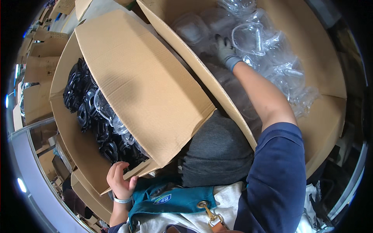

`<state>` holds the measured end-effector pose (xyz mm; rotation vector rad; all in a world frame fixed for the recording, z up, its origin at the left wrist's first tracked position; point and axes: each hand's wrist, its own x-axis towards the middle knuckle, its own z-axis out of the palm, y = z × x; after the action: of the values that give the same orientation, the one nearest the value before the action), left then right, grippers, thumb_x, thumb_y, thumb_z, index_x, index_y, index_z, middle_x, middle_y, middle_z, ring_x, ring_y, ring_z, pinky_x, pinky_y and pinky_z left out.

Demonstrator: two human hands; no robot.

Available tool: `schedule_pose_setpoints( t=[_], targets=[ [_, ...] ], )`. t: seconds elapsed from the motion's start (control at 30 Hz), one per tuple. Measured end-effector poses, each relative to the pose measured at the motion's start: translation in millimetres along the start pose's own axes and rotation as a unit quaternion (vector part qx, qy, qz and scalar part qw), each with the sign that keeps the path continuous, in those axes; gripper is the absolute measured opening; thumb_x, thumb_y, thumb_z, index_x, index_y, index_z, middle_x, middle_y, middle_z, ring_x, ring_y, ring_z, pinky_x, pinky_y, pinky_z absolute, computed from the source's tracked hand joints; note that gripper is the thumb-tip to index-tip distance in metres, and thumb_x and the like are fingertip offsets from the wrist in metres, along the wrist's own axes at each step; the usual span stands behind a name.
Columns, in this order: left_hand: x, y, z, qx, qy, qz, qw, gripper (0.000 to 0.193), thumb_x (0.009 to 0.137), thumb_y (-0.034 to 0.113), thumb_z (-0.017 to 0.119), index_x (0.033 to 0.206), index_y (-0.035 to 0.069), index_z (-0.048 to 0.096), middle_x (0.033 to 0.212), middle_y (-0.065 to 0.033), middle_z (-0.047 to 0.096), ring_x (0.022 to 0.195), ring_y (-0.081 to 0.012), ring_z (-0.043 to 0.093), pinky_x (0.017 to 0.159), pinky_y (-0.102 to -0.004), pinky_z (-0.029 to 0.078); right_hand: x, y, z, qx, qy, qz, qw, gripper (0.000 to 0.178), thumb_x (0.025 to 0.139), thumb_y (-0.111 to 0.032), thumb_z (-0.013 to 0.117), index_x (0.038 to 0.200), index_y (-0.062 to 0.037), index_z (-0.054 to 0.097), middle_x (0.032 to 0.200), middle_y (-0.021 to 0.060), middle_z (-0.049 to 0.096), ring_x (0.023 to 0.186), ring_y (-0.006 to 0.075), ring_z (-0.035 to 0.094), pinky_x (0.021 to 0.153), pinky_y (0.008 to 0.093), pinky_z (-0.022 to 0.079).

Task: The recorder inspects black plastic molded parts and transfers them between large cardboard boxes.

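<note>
Right hand (225,48), in a grey glove, is reaching deep into the right cardboard box (326,85) with the arm stretched long and the elbow nearly straight; its fingers are curling down among the clear plastic containers (268,46), which are lying bagged in thin film. Whether the fingers are actually pinching a container or only pressing on the film, I cannot tell. Left hand (121,180), bare with a wristband, is gripping the lower edge of the left box flap (143,81), fingers wrapped over the cardboard, thumb beneath. Under that flap the black lids (83,105) are sitting packed in the left cardboard box (62,116).

Risks, as I judge them: the film is looking slippery, so a loose container could be sliding out of a gloved grasp; the thin clear shells could be cracking under a hard squeeze; and the raised flap could be dropping back over the lids if the left hand is easing off.
</note>
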<state>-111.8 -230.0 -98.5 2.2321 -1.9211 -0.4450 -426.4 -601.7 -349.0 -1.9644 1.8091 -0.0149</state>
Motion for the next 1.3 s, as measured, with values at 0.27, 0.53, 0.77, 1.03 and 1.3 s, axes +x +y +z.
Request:
schedule_pose_setpoints(
  t=[0.27,0.53,0.77,1.03,1.3],
  targets=[
    [3.6,0.3,1.1,0.006,0.012,0.006,1.0,0.062,0.078,0.06,0.058,0.088,-0.001,0.06,0.088,-0.016,0.062,0.079,-0.0337,0.061,0.068,-0.0389,0.05,4.3,39.0,84.4,0.157,0.128,-0.021,0.979,0.099,0.068,-0.058,0.073,0.147,-0.0218,0.026,0.151,0.0261,0.016,0.138,0.0493,0.013,0.111,0.0533,0.02],
    [3.4,0.3,3.2,-0.007,0.006,0.01,1.0,0.062,0.077,0.06,0.058,0.087,-0.001,0.06,0.087,-0.0157,0.062,0.079,-0.0337,0.061,0.069,-0.0392,0.05,3.0,15.1,-2.2,0.168,-0.013,0.0,0.986,0.097,0.067,-0.06,0.073,0.146,-0.0257,0.029,0.148,0.0349,0.011,0.139,0.0484,0.014,0.111,0.0478,0.024],
    [2.3,1.3,1.2,-0.005,-0.001,0.004,1.0,0.065,0.08,0.063,0.054,0.086,-0.002,0.059,0.085,-0.0162,0.059,0.078,-0.0331,0.06,0.069,-0.038,0.048,-20.0,-10.6,6.9,0.05,-0.005,-0.005,0.999,0.113,0.063,-0.062,0.074,0.15,-0.0282,0.012,0.15,0.0333,0.005,0.139,0.0522,0.006,0.112,0.0551,0.017],
    [2.7,1.2,1.9,-0.015,-0.001,0.004,1.0,0.067,0.08,0.063,0.054,0.087,-0.004,0.058,0.085,-0.0164,0.058,0.078,-0.0313,0.058,0.069,-0.0362,0.047,-8.1,3.0,11.1,0.166,-0.021,0.004,0.986,0.119,0.053,-0.061,0.082,0.149,-0.0289,0.019,0.149,0.0327,0.011,0.139,0.0504,0.009,0.111,0.0541,0.021],
    [3.0,2.0,0.6,-0.011,0.0,-0.007,1.0,0.061,0.078,0.06,0.057,0.085,-0.001,0.06,0.086,-0.0168,0.061,0.079,-0.0352,0.061,0.07,-0.0398,0.049,-25.0,-12.1,11.1,0.113,0.06,0.005,0.992,0.098,0.064,-0.064,0.071,0.146,-0.0325,0.027,0.153,0.0269,0.005,0.139,0.0513,0.009,0.114,0.0528,0.015]
  ],
)
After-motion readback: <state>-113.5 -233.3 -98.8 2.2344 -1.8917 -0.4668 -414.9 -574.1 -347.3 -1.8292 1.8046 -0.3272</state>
